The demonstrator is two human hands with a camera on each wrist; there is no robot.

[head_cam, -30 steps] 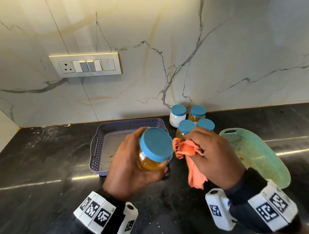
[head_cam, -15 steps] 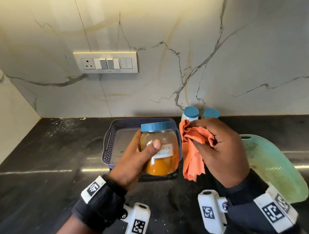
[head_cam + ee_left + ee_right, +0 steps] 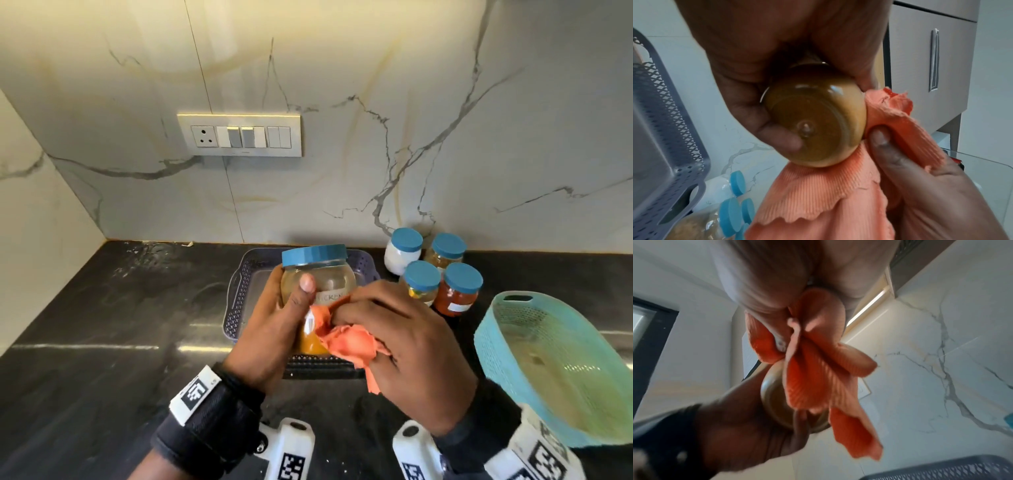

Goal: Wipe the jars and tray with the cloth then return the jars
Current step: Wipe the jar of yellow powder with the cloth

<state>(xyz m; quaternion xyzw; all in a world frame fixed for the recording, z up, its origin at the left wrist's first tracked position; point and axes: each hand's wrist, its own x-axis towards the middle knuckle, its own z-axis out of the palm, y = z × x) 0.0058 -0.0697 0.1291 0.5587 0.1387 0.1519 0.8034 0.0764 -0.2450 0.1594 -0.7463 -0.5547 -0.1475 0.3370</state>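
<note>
Above the tray (image 3: 239, 301), left hand (image 3: 270, 339) fingers wrap the jar (image 3: 318, 284); right hand (image 3: 407, 353) fingers pinch the cloth (image 3: 346, 342) against it.

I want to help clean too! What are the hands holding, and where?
Left hand grips the jar round its body. Right hand holds the bunched orange cloth against it.

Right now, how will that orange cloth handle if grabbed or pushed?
Probably floppy: the orange cloth bunches in the right hand and hangs in loose folds. Likely light, since its free end dangles unsupported. Its ribbed weave suggests decent grip against the jar, though that's a guess.
</note>
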